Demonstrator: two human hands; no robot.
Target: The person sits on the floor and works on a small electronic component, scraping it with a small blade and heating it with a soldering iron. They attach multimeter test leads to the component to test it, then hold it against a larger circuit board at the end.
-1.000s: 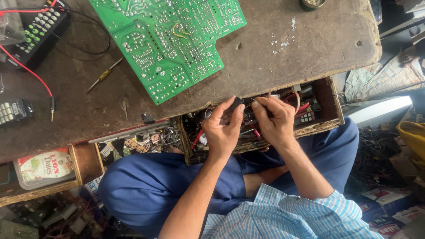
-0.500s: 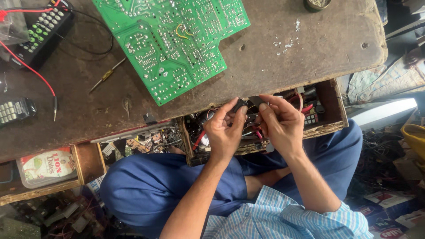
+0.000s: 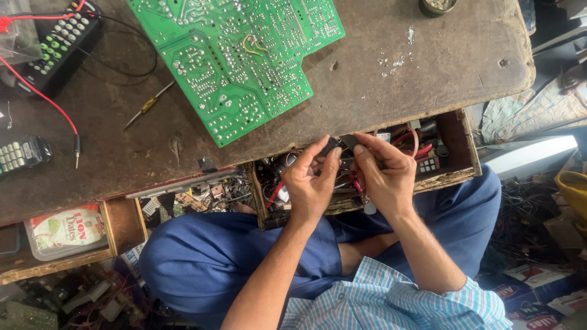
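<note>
Over the open drawer at the table edge, both hands have lifted from the wire clutter since 1 s ago. Left hand & right hand now pinch 1 small black part between fingertips, just above the drawer, below the green circuit board.

We see both forearms bare, reaching forward side by side. Left hand curled, thumb and forefinger pinched. Right hand beside it, fingertips bent inward, nearly meeting the left's. Wrists roughly level.
</note>
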